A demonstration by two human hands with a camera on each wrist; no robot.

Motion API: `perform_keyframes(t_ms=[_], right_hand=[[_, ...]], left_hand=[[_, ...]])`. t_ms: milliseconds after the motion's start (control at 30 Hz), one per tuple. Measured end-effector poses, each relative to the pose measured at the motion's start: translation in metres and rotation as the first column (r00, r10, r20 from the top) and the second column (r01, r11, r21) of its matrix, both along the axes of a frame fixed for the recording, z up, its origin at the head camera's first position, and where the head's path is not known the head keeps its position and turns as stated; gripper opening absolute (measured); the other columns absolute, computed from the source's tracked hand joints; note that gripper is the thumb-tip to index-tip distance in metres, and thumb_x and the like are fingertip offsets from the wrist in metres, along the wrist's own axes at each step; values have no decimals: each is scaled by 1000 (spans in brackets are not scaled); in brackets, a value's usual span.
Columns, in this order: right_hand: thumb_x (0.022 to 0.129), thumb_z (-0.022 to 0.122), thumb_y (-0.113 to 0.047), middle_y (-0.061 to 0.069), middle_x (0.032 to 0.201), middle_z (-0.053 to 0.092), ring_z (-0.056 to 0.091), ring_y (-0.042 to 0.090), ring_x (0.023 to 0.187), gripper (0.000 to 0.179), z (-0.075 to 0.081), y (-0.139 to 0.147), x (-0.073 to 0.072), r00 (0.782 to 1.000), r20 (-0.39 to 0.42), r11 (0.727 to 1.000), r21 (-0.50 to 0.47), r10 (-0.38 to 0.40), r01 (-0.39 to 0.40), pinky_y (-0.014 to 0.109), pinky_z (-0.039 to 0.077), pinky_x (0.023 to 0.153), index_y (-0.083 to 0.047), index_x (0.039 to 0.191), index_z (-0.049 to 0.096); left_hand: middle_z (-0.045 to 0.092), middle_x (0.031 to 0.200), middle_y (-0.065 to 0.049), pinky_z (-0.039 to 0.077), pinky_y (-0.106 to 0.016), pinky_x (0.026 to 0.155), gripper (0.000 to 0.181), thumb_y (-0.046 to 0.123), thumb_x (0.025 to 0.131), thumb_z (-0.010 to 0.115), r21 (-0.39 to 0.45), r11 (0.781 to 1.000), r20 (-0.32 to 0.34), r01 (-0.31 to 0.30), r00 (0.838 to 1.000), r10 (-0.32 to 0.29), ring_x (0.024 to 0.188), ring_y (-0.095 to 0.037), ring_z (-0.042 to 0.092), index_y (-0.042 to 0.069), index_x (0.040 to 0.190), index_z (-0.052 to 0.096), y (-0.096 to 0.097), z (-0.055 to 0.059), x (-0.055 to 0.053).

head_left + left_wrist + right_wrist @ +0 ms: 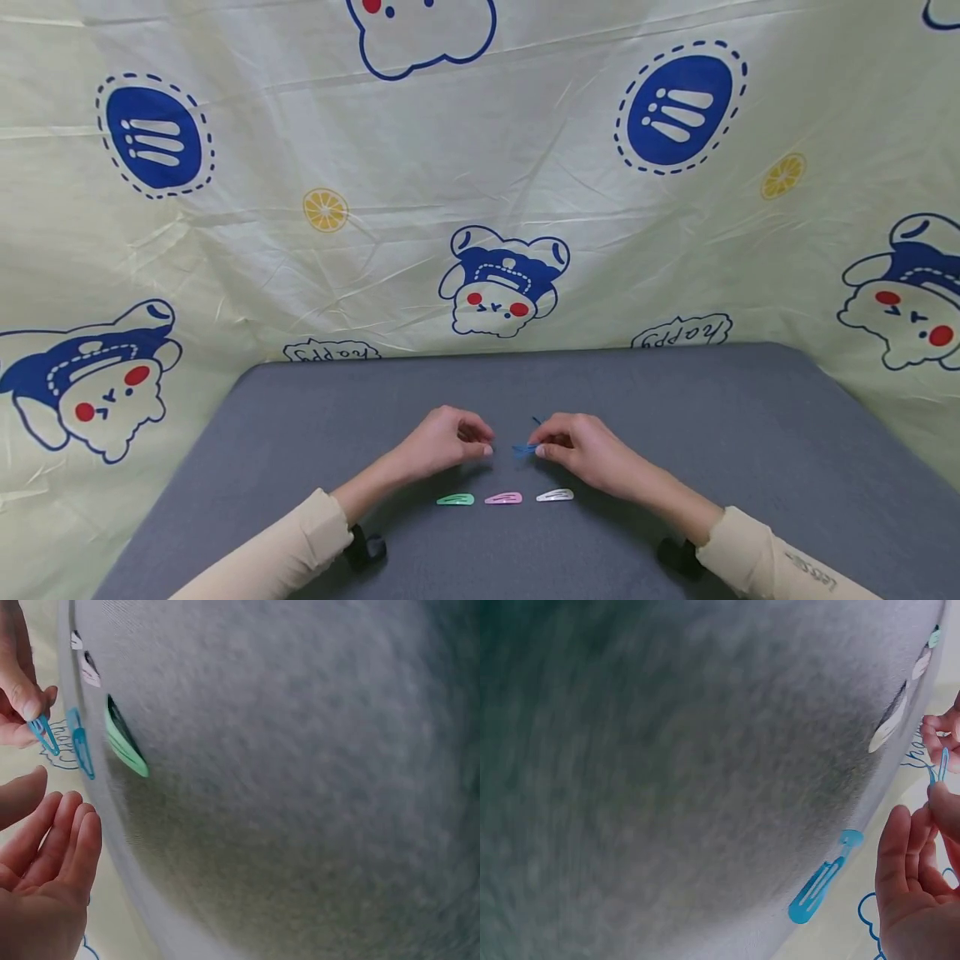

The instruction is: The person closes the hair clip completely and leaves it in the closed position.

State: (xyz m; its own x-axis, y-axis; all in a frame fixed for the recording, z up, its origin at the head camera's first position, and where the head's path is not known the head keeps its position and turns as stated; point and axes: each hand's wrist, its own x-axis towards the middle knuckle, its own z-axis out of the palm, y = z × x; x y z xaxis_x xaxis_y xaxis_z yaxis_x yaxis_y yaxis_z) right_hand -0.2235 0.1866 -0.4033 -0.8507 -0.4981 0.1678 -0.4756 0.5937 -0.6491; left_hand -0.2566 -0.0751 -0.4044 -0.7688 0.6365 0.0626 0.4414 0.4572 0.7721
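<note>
A blue snap hair clip (521, 450) is pinched between the thumb and fingers of my right hand (588, 450). Two thin strips of this clip (943, 763) show spread apart in the right wrist view. Close on its left, my left hand (446, 439) hovers with fingers loosely bent, thumb apart from them and nothing held. Another blue hair clip (821, 881) lies on the table just beyond my right hand, mostly covered by it in the head view. Nearer me lie a green clip (455, 500), a pink clip (503, 498) and a white clip (555, 495) in a row.
The grey cloth-covered table (337, 400) stretches around both hands. Behind it hangs a pale printed curtain (405, 150). Dark wrist cameras, one being the left camera (365, 548), sit under the rolled cuffs, low over the cloth.
</note>
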Motion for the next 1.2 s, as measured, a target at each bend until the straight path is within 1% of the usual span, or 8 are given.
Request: perform_keyframes(t_ms=[133,367,500,633,767,967,1067,1200], right_hand=[[93,69,-10,-10,89,62,57,11,79,11,2,-2,4,998,-4,997,-44,-56,55,27,50,70,-18,98,74],[92,69,-11,-9,91,65,60,10,80,11,6,-3,12,993,-39,985,-135,-116,110,28,52,72,-18,98,75],[92,70,-12,-10,93,65,60,11,82,11,9,-4,19,986,-26,975,-159,-163,157,28,52,75,-20,98,74],[92,70,-15,-10,94,64,60,12,83,9,13,-5,27,980,-10,963,-188,-198,193,28,52,76,-22,98,74],[93,70,-17,-10,94,64,60,12,84,9,19,-7,36,978,-8,957,-207,-208,202,30,52,77,-22,98,74],[93,70,-18,-13,92,63,59,11,83,12,29,-10,52,975,-26,957,-199,-220,210,31,52,78,-28,97,73],[93,70,-19,-13,93,64,60,11,83,11,32,-12,61,977,-60,960,-209,-205,188,31,52,78,-29,98,73],[93,70,-21,-10,93,64,59,10,81,11,37,-14,73,976,-81,960,-210,-204,183,29,52,72,-31,97,72]], left_hand=[[67,90,7,51,-28,75,19,15,91,70,17,1000,-45,-26,999,27,84,-13,60,4,107,73,0,4,5],[67,93,5,52,-30,79,18,13,93,68,48,997,-73,-67,995,71,87,-13,60,4,108,73,-2,14,16],[67,95,5,52,-29,80,18,12,92,70,81,993,-91,-87,991,94,88,-12,61,5,108,73,-4,17,21],[69,98,1,52,-29,80,17,12,90,71,110,987,-88,-121,987,131,88,-12,62,9,107,73,-7,21,28],[69,100,2,52,-30,82,17,13,90,72,110,984,-89,-143,984,153,88,-11,62,12,107,73,-11,24,36],[69,101,1,53,-38,85,17,15,90,73,137,980,-101,-141,983,156,89,-10,62,13,107,72,-13,30,50],[68,101,5,53,-39,86,17,18,90,73,139,979,-94,-150,982,164,90,-8,63,15,107,72,-14,33,59],[66,101,12,53,-36,86,18,22,89,74,142,978,-95,-154,981,169,92,-10,64,18,107,72,-15,36,71]])
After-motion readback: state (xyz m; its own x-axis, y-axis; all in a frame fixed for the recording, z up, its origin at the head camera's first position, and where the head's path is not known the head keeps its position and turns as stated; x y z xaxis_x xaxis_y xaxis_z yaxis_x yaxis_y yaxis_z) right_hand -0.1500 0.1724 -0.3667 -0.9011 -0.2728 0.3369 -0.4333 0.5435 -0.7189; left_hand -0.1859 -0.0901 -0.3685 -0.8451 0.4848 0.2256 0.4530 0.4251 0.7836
